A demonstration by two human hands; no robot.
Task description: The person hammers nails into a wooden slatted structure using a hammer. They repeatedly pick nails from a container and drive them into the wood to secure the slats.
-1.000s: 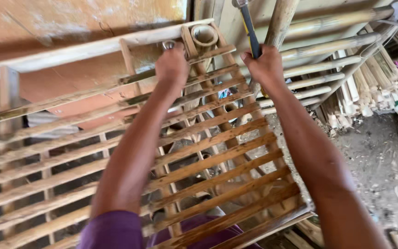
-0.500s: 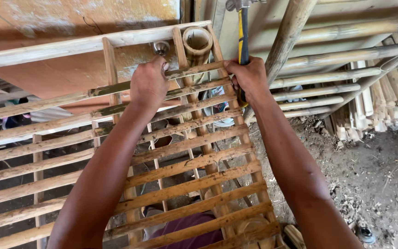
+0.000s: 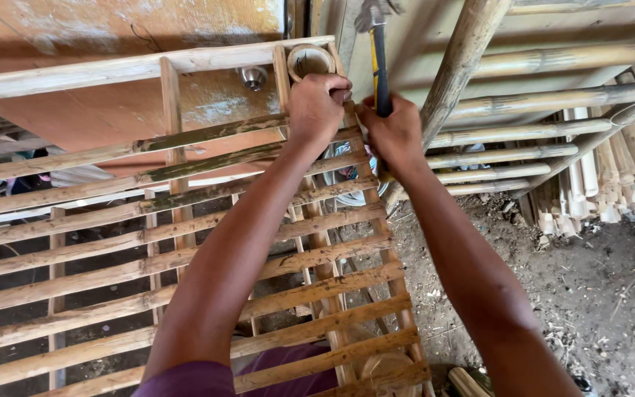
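Bamboo slat frame, most slats already fixed; I see my left hand fisted at the top rail beside a hollow bamboo post; right hand clamped on hammer, raised; top-corner nailing looks unfinished, imo.

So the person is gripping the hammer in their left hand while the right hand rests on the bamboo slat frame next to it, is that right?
Not quite: the hands are swapped. In the head view the right hand grips the hammer by its yellow and dark handle, and the left hand rests on the bamboo slat frame beside it.
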